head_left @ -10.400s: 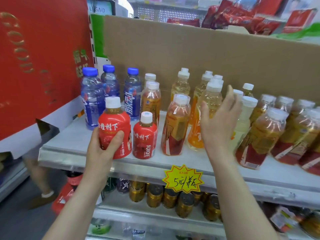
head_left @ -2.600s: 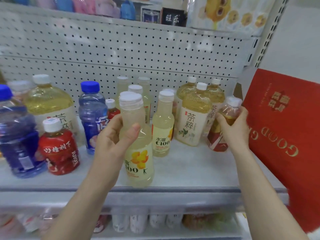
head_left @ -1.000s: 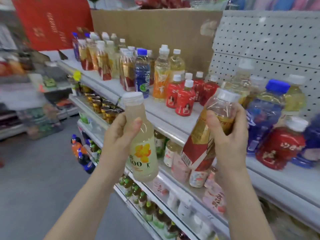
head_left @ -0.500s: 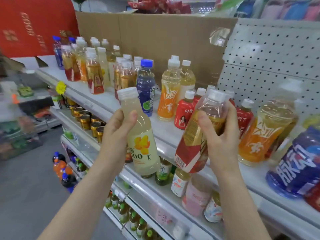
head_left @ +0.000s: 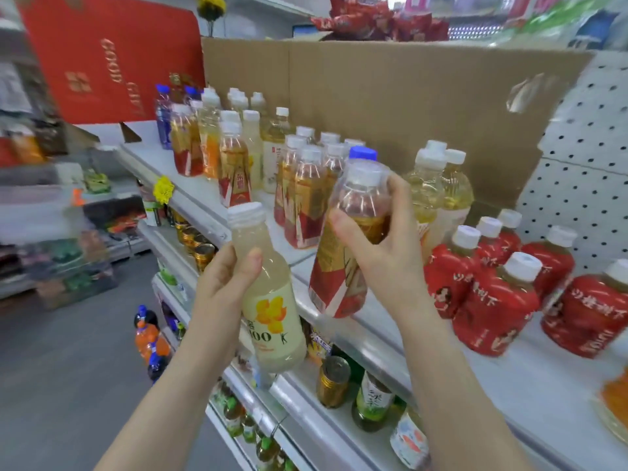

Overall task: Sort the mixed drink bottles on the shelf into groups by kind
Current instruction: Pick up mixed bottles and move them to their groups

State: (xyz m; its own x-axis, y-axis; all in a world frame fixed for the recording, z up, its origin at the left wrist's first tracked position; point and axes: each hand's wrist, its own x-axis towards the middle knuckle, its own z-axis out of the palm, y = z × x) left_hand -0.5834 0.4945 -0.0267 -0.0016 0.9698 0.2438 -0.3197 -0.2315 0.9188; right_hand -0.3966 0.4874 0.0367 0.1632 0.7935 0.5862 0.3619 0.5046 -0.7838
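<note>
My left hand (head_left: 226, 287) grips a pale yellow C100 bottle (head_left: 272, 311) with a white cap, held tilted in front of the shelf edge. My right hand (head_left: 384, 246) grips an amber tea bottle (head_left: 343, 266) with a red and gold label, held over the shelf front. On the grey shelf (head_left: 509, 379) stand several red juice bottles (head_left: 492, 307) at the right. Behind my right hand a group of amber tea bottles (head_left: 306, 198) of the same kind stands, and a blue-capped bottle (head_left: 363, 154) peeks out there. Yellow tea bottles (head_left: 441, 195) stand against the cardboard.
A brown cardboard sheet (head_left: 390, 103) backs the shelf, with white pegboard (head_left: 584, 171) at the right and a red gift box (head_left: 112, 59) at the far left. Mixed bottles (head_left: 210, 141) fill the far shelf end. Gold cans (head_left: 333, 382) sit on the lower shelf. The aisle floor lies left.
Both hands carry their bottles further left along the shelf. The red juice group now lies right of my right hand, and the amber tea group is just behind it.
</note>
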